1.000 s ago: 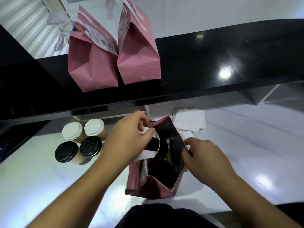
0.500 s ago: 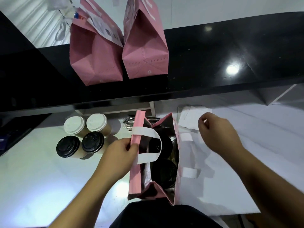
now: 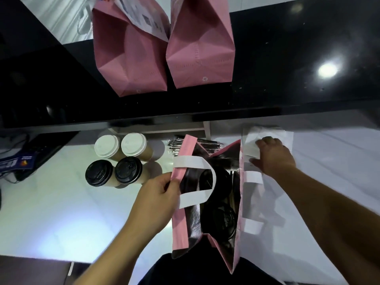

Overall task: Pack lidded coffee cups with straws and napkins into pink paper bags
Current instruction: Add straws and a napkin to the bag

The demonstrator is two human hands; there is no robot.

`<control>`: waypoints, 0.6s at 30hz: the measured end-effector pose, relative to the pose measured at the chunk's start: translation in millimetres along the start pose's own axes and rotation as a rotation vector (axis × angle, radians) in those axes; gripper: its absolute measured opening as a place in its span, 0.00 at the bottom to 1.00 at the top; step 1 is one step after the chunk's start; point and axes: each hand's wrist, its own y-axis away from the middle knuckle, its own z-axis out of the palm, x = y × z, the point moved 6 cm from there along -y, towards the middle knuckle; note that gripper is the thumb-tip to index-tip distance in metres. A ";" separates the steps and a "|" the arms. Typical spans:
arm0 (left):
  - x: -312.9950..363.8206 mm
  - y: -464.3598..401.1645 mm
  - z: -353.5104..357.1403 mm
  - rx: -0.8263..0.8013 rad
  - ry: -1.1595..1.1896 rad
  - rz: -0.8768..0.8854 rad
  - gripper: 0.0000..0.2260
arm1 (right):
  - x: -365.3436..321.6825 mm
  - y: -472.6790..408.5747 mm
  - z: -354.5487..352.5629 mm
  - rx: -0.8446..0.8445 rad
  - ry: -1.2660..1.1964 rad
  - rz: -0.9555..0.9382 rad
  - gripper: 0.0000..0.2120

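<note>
An open pink paper bag (image 3: 181, 227) with white handles stands on the white counter in front of me. Two black-lidded cups (image 3: 223, 220) sit inside it. My left hand (image 3: 156, 200) grips the bag's left rim. My right hand (image 3: 274, 156) lies on the stack of white napkins (image 3: 267, 133) just right of the bag, its fingers curled on a napkin. Several lidded cups stand to the left: two with white lids (image 3: 121, 145) and two with black lids (image 3: 114, 171). Wrapped straws (image 3: 176, 144) lie behind the bag.
Two more pink bags (image 3: 164, 52) stand on the raised black ledge (image 3: 287, 79) behind the counter. A dark device with cables (image 3: 26, 159) sits at the far left. The counter's near edge runs along the bottom of the view.
My right hand left the bag's right rim and reached back right to the napkin stack. My left hand dropped from the handle to the bag's left rim. The bag now gapes wider.
</note>
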 end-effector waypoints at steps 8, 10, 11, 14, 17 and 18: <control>-7.6 -3.2 3.4 0.013 0.001 -0.028 0.13 | 10.8 -8.1 -4.4 0.089 -0.264 -0.047 0.17; -7.7 -3.3 4.1 0.012 0.004 -0.029 0.13 | 13.2 -6.5 -5.4 0.091 -0.314 -0.065 0.15; -7.6 -3.4 4.5 0.012 0.005 -0.029 0.13 | 15.8 -5.9 -5.4 0.095 -0.352 -0.055 0.14; -8.5 -4.0 5.3 0.004 0.015 -0.036 0.13 | 21.8 -6.9 -3.0 0.083 -0.418 0.005 0.14; -9.8 -4.2 6.0 -0.001 0.026 -0.041 0.13 | 28.3 -11.1 -8.6 0.131 -0.433 0.115 0.15; -9.9 -4.0 6.1 -0.002 0.028 -0.040 0.12 | 31.4 -12.7 -10.8 0.160 -0.406 0.145 0.18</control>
